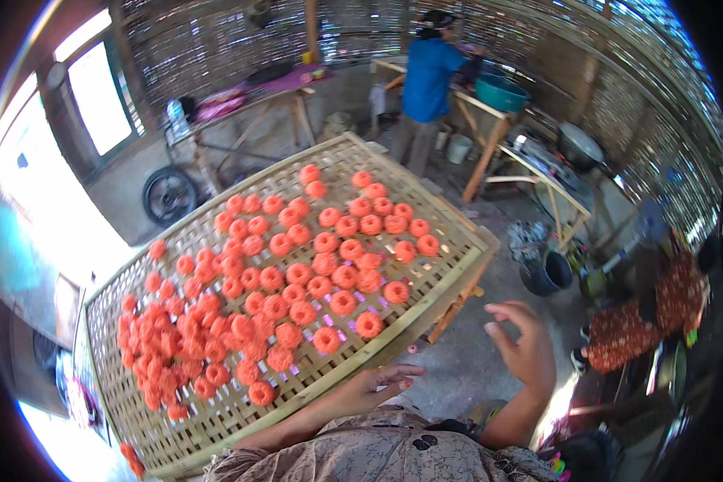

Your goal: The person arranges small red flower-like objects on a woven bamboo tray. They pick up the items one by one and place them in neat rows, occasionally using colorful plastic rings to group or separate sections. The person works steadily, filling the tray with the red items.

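Observation:
Many orange-red ring-shaped snacks (325, 263) lie on a large woven bamboo tray (426, 299). They are heaped at its left end and spread singly toward the right. My left hand (373, 387) is just off the tray's near edge, fingers stretched out, with nothing seen in it. A small orange speck shows at a fingertip. My right hand (524, 344) is raised to the right of the tray, over the floor. Its thumb and forefinger are apart and nothing shows between them; the other fingers are partly hidden.
A person (427, 80) in a blue top stands at a far bench with a green basin (501, 93). Another person in patterned red-brown clothing (649, 321) is at the right. A dark bucket (548, 273) stands on the floor. A wheel (170, 196) leans by the left wall.

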Motion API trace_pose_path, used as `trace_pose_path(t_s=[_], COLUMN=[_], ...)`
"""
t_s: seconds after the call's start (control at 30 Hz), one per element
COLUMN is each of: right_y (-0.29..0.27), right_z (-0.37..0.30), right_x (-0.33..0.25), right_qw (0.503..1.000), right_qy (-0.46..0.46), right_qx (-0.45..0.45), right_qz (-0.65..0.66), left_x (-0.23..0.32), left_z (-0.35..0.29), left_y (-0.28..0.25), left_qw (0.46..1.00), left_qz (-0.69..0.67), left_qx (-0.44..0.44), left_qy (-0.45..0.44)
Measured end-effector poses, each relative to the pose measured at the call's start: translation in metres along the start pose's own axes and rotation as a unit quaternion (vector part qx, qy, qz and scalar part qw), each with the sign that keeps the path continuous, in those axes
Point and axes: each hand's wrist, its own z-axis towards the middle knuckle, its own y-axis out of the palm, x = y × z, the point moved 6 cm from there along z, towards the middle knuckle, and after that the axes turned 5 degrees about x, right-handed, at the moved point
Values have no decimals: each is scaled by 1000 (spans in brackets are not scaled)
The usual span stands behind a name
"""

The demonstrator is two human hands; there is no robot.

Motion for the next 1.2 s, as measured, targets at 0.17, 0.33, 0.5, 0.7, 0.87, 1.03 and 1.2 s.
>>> trace_pose_path(t_s=[0.17,0.33,0.5,0.7,0.87,1.03,1.2], right_y=[108,186,222,246,257,267,268], right_z=[24,3,-15,-38,-52,-55,-55], right_x=[-7,-20,-51,-85,-95,-102,-114], right_qw=[962,871,798,710,665,657,669], right_qy=[-53,-171,-218,-271,-329,-347,-326], right_qx=[-256,-453,-541,-625,-645,-643,-635], right_qz=[74,85,151,176,184,186,210], left_x=[-21,-31,-34,-65,-66,-66,-37], left_z=[-55,-104,-130,-132,-134,-148,-182], left_y=[-25,-31,-13,24,44,39,7], left_qw=[985,933,906,871,865,831,786], left_qz=[-12,-13,106,93,15,92,85], left_qx=[173,359,407,476,490,533,608], left_qy=[-10,-12,-48,-83,-105,-129,-66])
